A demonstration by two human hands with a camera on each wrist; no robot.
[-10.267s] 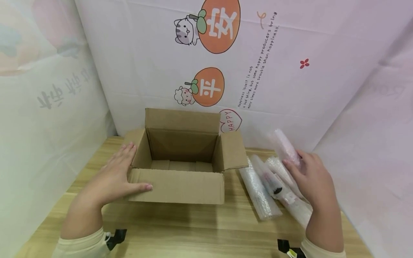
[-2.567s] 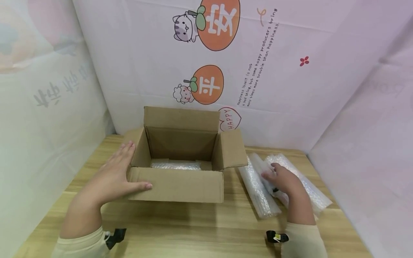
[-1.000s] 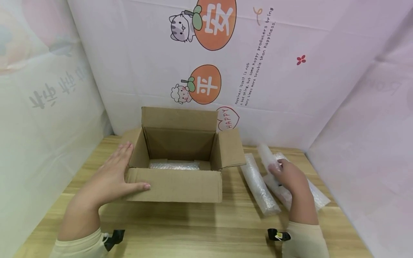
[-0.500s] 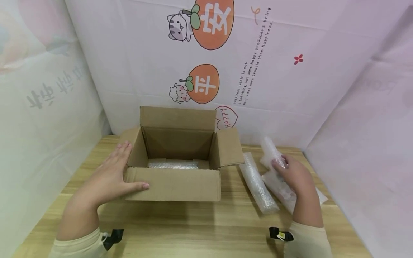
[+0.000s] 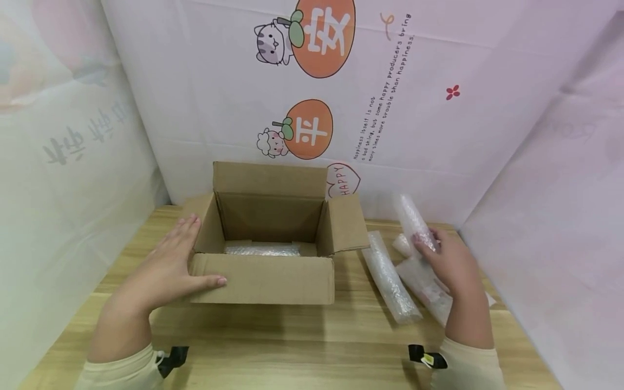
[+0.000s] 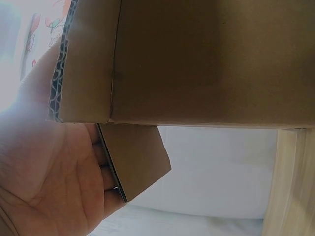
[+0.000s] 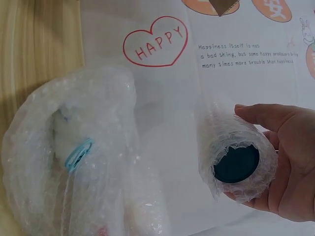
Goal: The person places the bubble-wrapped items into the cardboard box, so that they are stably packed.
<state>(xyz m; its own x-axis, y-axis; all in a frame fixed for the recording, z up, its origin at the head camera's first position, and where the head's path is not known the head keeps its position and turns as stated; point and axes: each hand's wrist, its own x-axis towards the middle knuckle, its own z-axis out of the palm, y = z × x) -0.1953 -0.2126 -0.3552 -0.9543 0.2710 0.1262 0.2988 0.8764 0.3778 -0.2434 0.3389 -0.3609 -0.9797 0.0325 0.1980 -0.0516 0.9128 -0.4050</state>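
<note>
The fingers of the left hand [image 5: 168, 265] lay straight against the open carton [image 5: 263, 279], seemingly steadying it, while those of the right hand [image 5: 453, 261] grasped a bubble-wrapped roll [image 5: 412, 215], perhaps held up to clear the wrapped bundles [image 5: 389, 279] below them, with wood-grained counter [image 5: 253, 346] underneath and printed sheeting [image 5: 209, 92] beyond.

You're at a pale wood-grain surface [image 5: 263, 352]. Along its far edge rises a white, lightly creased back wall [image 5: 205, 81], its print turned sideways to you: two orange fruits [image 5: 312, 130], a cat [image 5: 271, 43], a sheep [image 5: 272, 143], slanting English lines [image 5: 387, 86]. A red "HAPPY" heart [image 5: 343, 180] sits low, near the far edge; a red flower [image 5: 453, 92] sits higher, toward the far right corner. Left edge: pale left wall [image 5: 88, 227], faded grey characters. Right edge: pinkish right wall [image 5: 560, 189]. Soft shadows on the surface; your left wrist view catches white glare [image 6: 7, 64].
</note>
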